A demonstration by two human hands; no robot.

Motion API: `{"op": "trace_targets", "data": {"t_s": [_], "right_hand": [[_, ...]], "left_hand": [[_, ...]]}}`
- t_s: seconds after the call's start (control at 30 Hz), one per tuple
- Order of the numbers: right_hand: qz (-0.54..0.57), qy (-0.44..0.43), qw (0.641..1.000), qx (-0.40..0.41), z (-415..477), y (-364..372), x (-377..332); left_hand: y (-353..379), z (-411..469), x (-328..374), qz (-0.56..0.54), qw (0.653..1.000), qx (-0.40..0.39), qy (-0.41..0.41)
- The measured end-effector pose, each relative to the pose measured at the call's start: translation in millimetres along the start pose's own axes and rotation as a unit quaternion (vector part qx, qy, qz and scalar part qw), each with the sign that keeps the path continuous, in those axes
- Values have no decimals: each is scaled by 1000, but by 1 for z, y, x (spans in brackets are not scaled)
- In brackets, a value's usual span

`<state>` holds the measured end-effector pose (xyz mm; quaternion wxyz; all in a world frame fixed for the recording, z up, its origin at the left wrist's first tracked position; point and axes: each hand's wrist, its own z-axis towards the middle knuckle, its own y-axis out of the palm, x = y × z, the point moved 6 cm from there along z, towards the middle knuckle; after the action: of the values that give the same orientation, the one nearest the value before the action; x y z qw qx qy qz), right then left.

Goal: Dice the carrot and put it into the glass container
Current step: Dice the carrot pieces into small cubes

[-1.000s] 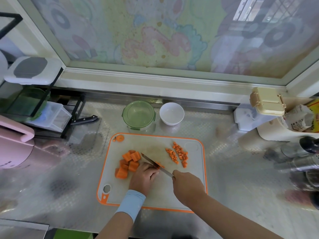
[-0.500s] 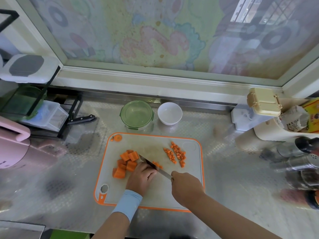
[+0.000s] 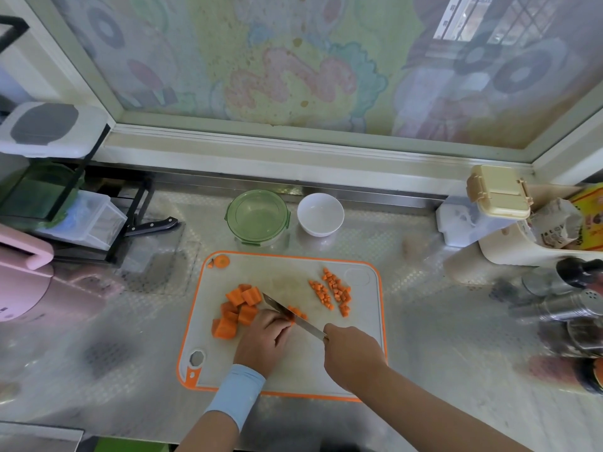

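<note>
Looking down, we see our right grip curled round the knife handle, blade slanting across the board. Our left grip pins a carrot piece at the blade — chunks lie left of it, dice to the right. Beyond the board the container stands on the counter beside a bowl.

— Where's the carrot now?
— All on the white, orange-edged cutting board. Big orange carrot chunks are heaped at its left; fine dice lie in two loose rows at its right, with a few more pieces in between.
— And the glass container?
— Round, green-rimmed, upright, just beyond the board's far edge.
</note>
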<state>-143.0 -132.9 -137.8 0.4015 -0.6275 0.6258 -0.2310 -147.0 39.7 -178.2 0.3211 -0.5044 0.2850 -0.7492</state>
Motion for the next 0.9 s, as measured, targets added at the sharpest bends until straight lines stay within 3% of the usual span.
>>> {"op": "trace_targets", "data": {"t_s": [0.67,0.9], "right_hand": [[6,0,1000,2,7,9,2],[7,-15,1000,23,1,2,0]], "left_hand": [[12,-1,-4,7,1000,-13,2],[7,-1,-3,3,1000,26,9]]}}
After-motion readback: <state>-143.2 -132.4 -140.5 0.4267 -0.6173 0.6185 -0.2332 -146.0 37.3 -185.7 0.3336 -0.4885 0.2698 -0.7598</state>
